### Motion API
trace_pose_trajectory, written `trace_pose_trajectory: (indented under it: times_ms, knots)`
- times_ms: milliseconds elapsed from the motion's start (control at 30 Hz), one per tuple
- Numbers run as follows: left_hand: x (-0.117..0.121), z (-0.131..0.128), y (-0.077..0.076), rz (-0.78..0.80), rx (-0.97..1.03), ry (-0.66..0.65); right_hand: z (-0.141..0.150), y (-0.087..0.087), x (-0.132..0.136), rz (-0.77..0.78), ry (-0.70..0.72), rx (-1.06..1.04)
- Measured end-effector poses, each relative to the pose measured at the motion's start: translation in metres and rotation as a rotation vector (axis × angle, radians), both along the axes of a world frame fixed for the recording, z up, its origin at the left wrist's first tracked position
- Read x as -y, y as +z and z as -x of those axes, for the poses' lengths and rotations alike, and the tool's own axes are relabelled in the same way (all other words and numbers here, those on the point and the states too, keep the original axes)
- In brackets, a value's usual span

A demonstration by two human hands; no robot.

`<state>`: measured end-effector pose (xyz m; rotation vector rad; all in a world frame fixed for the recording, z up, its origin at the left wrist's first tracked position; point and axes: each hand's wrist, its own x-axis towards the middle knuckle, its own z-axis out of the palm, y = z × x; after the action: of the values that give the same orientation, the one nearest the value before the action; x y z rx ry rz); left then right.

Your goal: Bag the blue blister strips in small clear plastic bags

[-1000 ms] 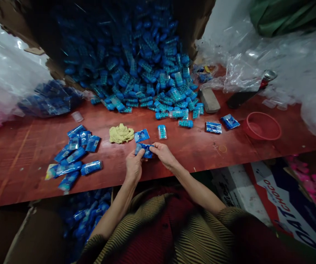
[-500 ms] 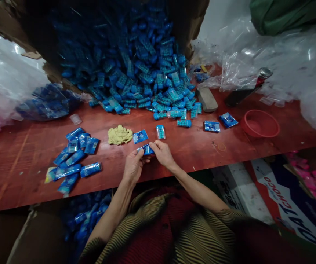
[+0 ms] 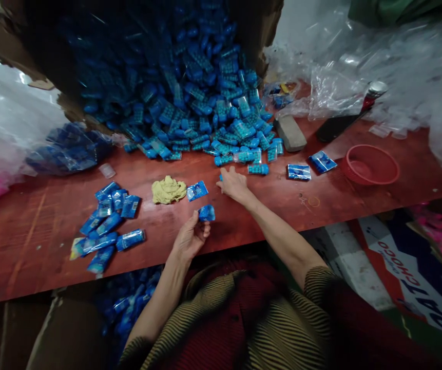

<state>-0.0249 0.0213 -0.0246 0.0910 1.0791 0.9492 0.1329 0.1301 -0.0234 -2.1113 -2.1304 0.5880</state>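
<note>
My left hand (image 3: 190, 237) pinches a small blue printed wrapper sleeve (image 3: 207, 213) between thumb and fingers, just above the table's front part. Farther forward, my right hand (image 3: 234, 185) reaches down with its fingers closed round a small clear container with a blue cap (image 3: 221, 177); most of it is hidden behind the fingers. A flat blue wrapper (image 3: 197, 190) lies between the hands, beside a crumpled yellow-green lump (image 3: 169, 189). To the left rests a loose pile of containers in blue wrappers (image 3: 109, 223).
A big heap of blue-capped containers (image 3: 205, 108) spills from a torn carton at the back. Right of it are a grey block (image 3: 290, 133), a dark tool with a metal end (image 3: 344, 121), blue packs (image 3: 299, 172) and a red bowl (image 3: 371, 164). Plastic bags flank both sides.
My right hand has let go of the wrapper and moved forward onto the lone container. My left hand keeps the wrapper, which now stands more opened out.
</note>
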Motion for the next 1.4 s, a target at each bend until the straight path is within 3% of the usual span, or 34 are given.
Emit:
trace_pose_trajectory:
  times_ms: [100, 167, 367, 467, 533, 700, 833, 967, 1400]
  knots:
    - [0.001, 0.002, 0.002, 0.054, 0.037, 0.003, -0.003, -0.008, -0.007, 0.032, 0.035, -0.076]
    - [0.002, 0.002, 0.001, 0.077, 0.058, 0.025, -0.009, -0.014, -0.004, 0.016, -0.008, -0.244]
    - [0.001, -0.003, -0.005, 0.109, 0.046, 0.088, -0.027, -0.015, 0.026, 0.197, -0.238, -1.172]
    - [0.001, -0.006, -0.008, 0.099, 0.014, 0.097, -0.028, -0.007, 0.043, 0.273, -0.237, -1.406]
    - [0.001, -0.006, -0.01, 0.073, -0.013, 0.092, -0.025, -0.004, 0.049, 0.267, -0.241, -1.385]
    - [0.005, -0.005, -0.013, 0.024, -0.035, 0.092, -0.019, -0.01, 0.048, -0.031, -0.27, -1.195]
    - [0.007, -0.005, -0.016, -0.005, -0.046, 0.091, -0.02, -0.005, 0.052, 0.114, -0.402, -1.363]
    - [0.008, -0.006, -0.018, -0.085, -0.071, 0.094, -0.022, 0.009, 0.062, 0.286, -0.387, -1.493]
    - [0.011, -0.002, -0.018, -0.272, -0.166, 0.094, -0.022, 0.019, 0.073, 0.216, -0.345, -1.449]
